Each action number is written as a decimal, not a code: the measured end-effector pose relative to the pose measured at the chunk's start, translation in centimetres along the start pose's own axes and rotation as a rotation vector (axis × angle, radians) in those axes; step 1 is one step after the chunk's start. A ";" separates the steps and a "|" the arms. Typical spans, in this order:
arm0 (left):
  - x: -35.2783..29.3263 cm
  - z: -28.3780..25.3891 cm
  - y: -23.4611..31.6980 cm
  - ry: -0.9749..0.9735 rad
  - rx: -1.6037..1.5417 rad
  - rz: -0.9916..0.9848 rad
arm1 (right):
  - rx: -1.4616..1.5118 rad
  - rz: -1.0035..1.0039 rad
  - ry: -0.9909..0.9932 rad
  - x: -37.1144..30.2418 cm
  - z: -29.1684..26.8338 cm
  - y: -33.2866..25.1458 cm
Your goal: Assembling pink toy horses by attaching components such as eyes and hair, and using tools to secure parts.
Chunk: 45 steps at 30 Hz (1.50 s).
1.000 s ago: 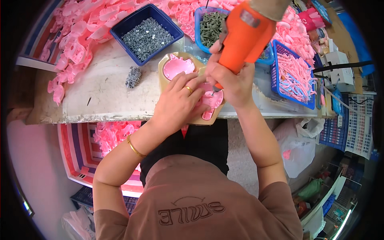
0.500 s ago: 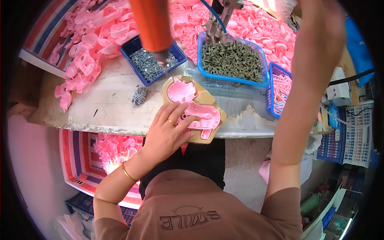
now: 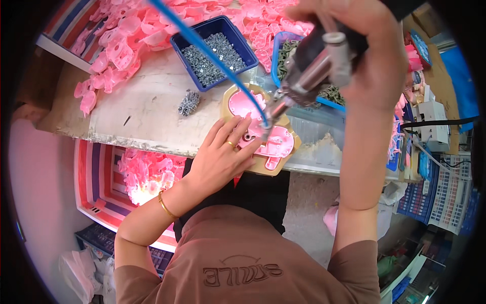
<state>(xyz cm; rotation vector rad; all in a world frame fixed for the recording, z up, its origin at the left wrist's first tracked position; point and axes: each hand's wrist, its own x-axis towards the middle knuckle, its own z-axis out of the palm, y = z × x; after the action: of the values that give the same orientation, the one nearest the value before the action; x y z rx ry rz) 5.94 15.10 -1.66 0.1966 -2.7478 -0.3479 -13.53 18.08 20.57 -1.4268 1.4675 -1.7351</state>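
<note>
A pink plastic shell (image 3: 281, 141) lies in a tan holding block (image 3: 260, 166) near the table's front edge. My left hand (image 3: 221, 157) rests on the shell's left side, fingers stretched out and lying over it. My right hand (image 3: 378, 63) is wrapped round a black and metal powered screwdriver (image 3: 313, 72), slanting down toward the left. Its tip is at the middle of the shell, close to my left fingertips; whether it touches cannot be seen. A blue hose (image 3: 210, 54) runs across to the tip, partly blurred.
Behind the block stands a dark blue tray (image 3: 246, 65) of small metal pieces. A clump of metal pieces (image 3: 189, 103) lies left of the block. A blue-rimmed tub (image 3: 276, 60) of dark green pieces is partly behind the tool. Pink parts (image 3: 147, 30) are heaped at the back.
My right hand has come down from the upper right, bringing the screwdriver to the shell. The orange hanging object has left the view. My left hand stays on the shell.
</note>
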 end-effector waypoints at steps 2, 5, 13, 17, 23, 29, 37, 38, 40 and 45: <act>-0.2 0.2 -0.2 -0.016 0.023 -0.004 | 0.140 -0.033 0.013 -1.0 0.9 1.7; -0.4 0.4 -0.2 -0.011 0.045 0.004 | 0.194 -0.016 0.168 -2.1 2.5 2.5; -0.4 0.4 0.1 0.021 0.000 -0.016 | 0.100 0.130 0.255 -4.2 4.1 2.8; -0.2 0.2 0.2 0.038 -0.027 -0.013 | 0.187 -0.016 0.289 -4.9 4.3 3.8; -0.2 0.2 -0.1 0.058 -0.104 -0.007 | 0.266 -0.028 0.279 -5.1 0.7 4.5; 1.1 -1.9 0.4 0.120 -0.141 0.085 | -0.025 -0.242 0.274 0.1 -4.9 -1.7; -1.0 -18.1 -0.3 -0.224 -0.431 -0.092 | -0.910 0.289 0.177 2.9 -21.6 12.0; -2.3 -19.5 -1.0 -0.390 -0.350 -0.216 | -1.023 0.257 0.179 1.9 -24.1 15.5; -4.4 -20.1 -2.0 -0.513 -0.176 -0.360 | -1.167 0.189 0.194 0.4 -26.9 21.8; -4.5 -17.3 -2.8 -0.431 -0.160 -0.448 | -1.205 0.073 0.266 0.5 -29.0 29.4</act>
<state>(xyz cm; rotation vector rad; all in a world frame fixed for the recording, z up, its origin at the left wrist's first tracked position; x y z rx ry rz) 16.71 9.54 11.71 0.7809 -3.0520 -0.8086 -47.43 20.58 -2.82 -1.5821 2.9151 -0.9385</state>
